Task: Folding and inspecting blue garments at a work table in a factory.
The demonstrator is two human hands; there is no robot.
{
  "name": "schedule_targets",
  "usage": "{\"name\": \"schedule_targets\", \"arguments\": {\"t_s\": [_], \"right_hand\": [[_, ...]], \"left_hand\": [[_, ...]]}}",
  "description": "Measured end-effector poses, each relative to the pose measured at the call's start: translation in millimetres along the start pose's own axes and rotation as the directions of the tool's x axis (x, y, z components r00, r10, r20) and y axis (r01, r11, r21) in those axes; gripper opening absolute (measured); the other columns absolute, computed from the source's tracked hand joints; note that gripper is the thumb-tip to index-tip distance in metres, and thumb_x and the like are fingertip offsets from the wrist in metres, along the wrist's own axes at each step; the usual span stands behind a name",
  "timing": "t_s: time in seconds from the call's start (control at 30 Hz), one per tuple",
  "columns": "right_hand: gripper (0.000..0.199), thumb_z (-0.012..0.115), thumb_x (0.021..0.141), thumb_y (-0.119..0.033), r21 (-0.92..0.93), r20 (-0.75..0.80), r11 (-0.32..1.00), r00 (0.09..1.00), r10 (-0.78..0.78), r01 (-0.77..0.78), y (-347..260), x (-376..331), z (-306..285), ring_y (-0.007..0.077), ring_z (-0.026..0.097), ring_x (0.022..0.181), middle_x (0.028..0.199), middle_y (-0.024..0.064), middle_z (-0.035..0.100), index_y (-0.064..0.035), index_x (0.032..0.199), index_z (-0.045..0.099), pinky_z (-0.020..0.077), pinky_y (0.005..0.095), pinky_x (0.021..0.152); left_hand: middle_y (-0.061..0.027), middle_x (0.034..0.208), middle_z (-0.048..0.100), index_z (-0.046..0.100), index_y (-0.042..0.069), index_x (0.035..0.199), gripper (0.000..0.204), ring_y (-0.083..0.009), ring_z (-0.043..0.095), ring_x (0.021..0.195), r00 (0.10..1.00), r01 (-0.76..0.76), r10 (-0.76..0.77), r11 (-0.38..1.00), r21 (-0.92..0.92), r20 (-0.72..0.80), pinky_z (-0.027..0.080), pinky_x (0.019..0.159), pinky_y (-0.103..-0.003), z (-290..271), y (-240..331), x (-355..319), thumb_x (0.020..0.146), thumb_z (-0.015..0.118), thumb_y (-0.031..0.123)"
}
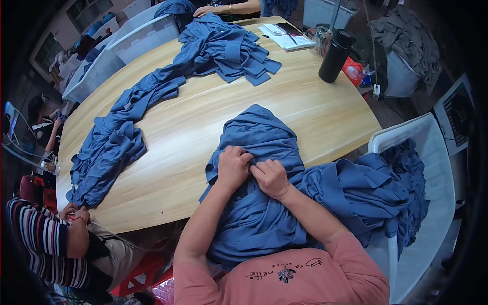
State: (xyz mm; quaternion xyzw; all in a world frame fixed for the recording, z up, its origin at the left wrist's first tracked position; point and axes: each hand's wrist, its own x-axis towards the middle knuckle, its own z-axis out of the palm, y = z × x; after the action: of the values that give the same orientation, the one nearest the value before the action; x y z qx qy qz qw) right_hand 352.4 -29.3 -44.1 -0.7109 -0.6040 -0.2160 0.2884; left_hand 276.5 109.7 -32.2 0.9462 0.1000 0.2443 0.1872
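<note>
A blue cloth garment (262, 129) lies bunched on the near edge of the wooden table and spills down over my lap. Both hands meet on it at its middle. My left hand (234, 165) has its fingers curled and closed on the fabric. Close beside it, my right hand (270, 178) pinches the same cloth, fingers bent in. What exactly lies between the fingertips is hidden under the knuckles. More blue garments (356, 193) run from my right forearm into a white plastic bin (450, 203) at the right.
Across the wooden table (183, 122), a long row of blue garments (203, 51) reaches to a co-worker in a striped shirt (51, 239) at the left. A black bottle (336, 56), a glass jar (321, 40) and papers (292, 40) stand at the far right. Another person's hand (209, 10) rests at the far edge.
</note>
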Motion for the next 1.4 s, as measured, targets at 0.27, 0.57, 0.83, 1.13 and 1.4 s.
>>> {"name": "schedule_targets", "arguments": {"t_s": [0.27,0.57,0.83,1.13,1.4], "right_hand": [[0.016,0.058,0.074,-0.002,0.28,-0.305,0.953,0.952,-0.027,0.117,-15.7,0.3,-57.1,0.0274,0.059,0.083,0.093,0.0111,0.06,-0.0016,0.09,0.058,0.0427,0.0386,0.073],[0.019,0.061,0.07,-0.006,0.474,-0.191,0.819,0.946,-0.262,0.322,-53.8,-34.0,-94.0,0.0172,0.058,0.065,0.083,0.0039,0.061,-0.0049,0.089,0.065,0.0425,0.0294,0.055],[0.017,0.059,0.071,-0.009,0.493,-0.074,0.807,0.94,-0.333,0.325,-63.6,-42.7,-93.9,0.0158,0.054,0.062,0.085,0.0028,0.058,-0.0055,0.087,0.063,0.0406,0.0289,0.054],[0.021,0.06,0.068,-0.01,0.376,-0.169,0.83,0.911,-0.376,0.412,-67.4,-38.3,-103.7,0.0152,0.058,0.082,0.093,0.0016,0.058,-0.0088,0.088,0.063,0.0426,0.0264,0.065],[0.022,0.061,0.068,-0.01,0.372,-0.188,0.828,0.908,-0.374,0.419,-74.0,-35.4,-108.5,0.014,0.057,0.085,0.089,-0.0008,0.058,-0.0104,0.09,0.062,0.0403,0.03,0.076]], "left_hand": [[-0.0132,0.075,0.063,0.067,0.007,0.089,0.017,-0.0324,0.061,0.071,0.99,-0.065,0.106,0.926,-0.373,0.09,0.05,0.062,-0.04,-61.7,39.0,-11.1,0.075,0.059,0.002],[-0.0168,0.074,0.063,0.064,0.002,0.085,0.015,-0.0326,0.063,0.07,0.894,0.329,-0.18,0.886,-0.328,0.41,0.05,0.062,-0.037,-104.6,99.7,-87.6,0.074,0.062,0.011],[-0.0045,0.068,0.062,0.064,0.0,0.086,0.014,-0.0115,0.057,0.064,0.801,0.592,-0.278,0.503,-0.63,0.531,0.045,0.061,-0.025,-74.9,84.2,-118.2,0.073,0.061,0.005],[-0.005,0.08,0.057,0.063,0.0,0.081,0.01,-0.0118,0.056,0.077,0.932,0.361,-0.174,0.493,-0.791,0.316,0.043,0.071,-0.023,-65.9,84.6,-117.0,0.073,0.057,0.0],[-0.0055,0.079,0.059,0.062,-0.001,0.086,0.015,-0.012,0.056,0.075,0.9,0.42,-0.169,0.584,-0.695,0.401,0.044,0.068,-0.024,-87.0,93.6,-107.0,0.072,0.057,0.0]]}}
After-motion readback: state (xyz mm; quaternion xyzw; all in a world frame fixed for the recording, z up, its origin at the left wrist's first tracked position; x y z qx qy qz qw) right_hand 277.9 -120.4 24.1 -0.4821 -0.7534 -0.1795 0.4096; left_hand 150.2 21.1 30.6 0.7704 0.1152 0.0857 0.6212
